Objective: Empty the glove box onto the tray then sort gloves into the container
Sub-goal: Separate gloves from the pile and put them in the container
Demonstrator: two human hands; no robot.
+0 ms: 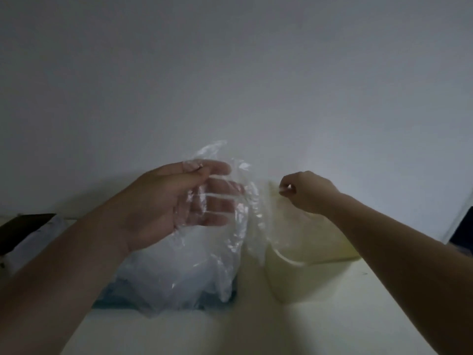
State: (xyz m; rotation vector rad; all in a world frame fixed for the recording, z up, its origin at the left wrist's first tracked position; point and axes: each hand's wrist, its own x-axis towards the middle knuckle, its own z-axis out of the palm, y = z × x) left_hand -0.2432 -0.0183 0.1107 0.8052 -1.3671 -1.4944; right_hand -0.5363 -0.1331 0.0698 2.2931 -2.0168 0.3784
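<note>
A clear thin plastic glove (242,201) hangs stretched in the air between my two hands. My left hand (179,201) pinches one edge of it between thumb and forefinger, the other fingers straight behind the film. My right hand (304,192) pinches the opposite edge with curled fingers, above the pale yellow translucent container (307,275). Below the left hand a heap of clear gloves (174,275) lies on a blue tray (112,301), of which only the front rim shows.
A dark and white box (25,237) lies at the far left on the pale table (230,334). A dark object (463,231) stands at the right edge. A plain white wall fills the back.
</note>
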